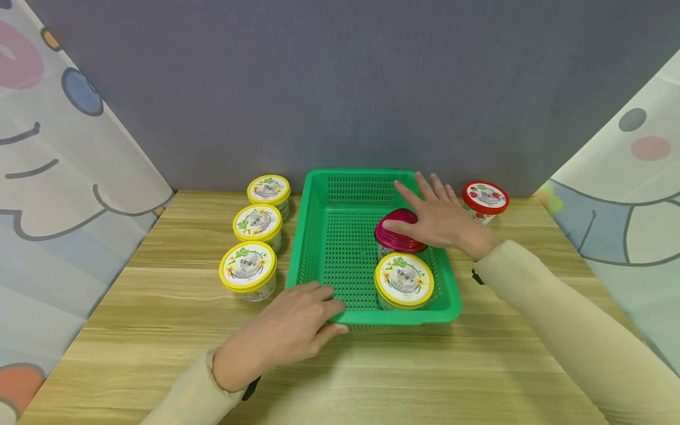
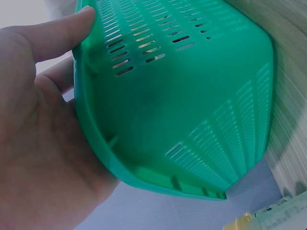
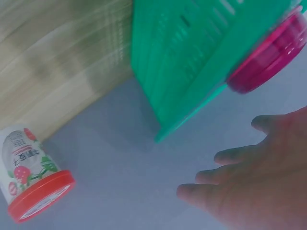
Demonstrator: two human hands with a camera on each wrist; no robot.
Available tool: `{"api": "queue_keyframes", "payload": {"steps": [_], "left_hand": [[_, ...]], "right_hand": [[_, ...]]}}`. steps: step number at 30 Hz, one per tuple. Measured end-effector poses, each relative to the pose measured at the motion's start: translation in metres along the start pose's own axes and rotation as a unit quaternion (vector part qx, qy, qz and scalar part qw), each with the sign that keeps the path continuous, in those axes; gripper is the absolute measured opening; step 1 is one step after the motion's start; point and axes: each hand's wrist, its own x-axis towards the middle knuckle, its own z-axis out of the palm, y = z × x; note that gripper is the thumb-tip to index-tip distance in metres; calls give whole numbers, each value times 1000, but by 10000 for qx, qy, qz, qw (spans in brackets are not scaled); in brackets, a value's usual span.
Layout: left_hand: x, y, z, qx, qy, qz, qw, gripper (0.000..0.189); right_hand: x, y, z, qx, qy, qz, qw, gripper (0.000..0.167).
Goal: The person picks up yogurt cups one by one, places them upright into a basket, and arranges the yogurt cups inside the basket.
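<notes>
A green plastic basket (image 1: 382, 319) with slotted walls stands on the table. My left hand (image 1: 281, 324) grips its front left corner, fingers over the rim and thumb on the outer side; the left wrist view shows the basket's outer wall (image 2: 153, 105) close up. Inside, at the right, sit a tub with a shiny magenta lid (image 1: 393, 241) and a yellow-lidded paper tub (image 1: 405, 280) in front of it. Above the magenta lid, my right hand (image 1: 443, 217) is spread with straight fingers, partly covering it. In the right wrist view those fingers hold nothing.
Three yellow-lidded tubs (image 1: 248, 268) stand in a row left of the basket. A red-lidded tub (image 1: 485, 199) with strawberry pictures stands behind my right hand. A grey panel (image 1: 340, 88) rises at the table's back edge, with patterned curtains (image 1: 69, 165) on both sides.
</notes>
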Motion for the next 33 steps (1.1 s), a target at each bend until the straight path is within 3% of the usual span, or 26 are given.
{"api": "queue_keyframes", "payload": {"steps": [33], "left_hand": [[0,0,0,8,-93,-9,10000,22]], "right_hand": [[15,73,-7,150,125,782,9967,100]]}}
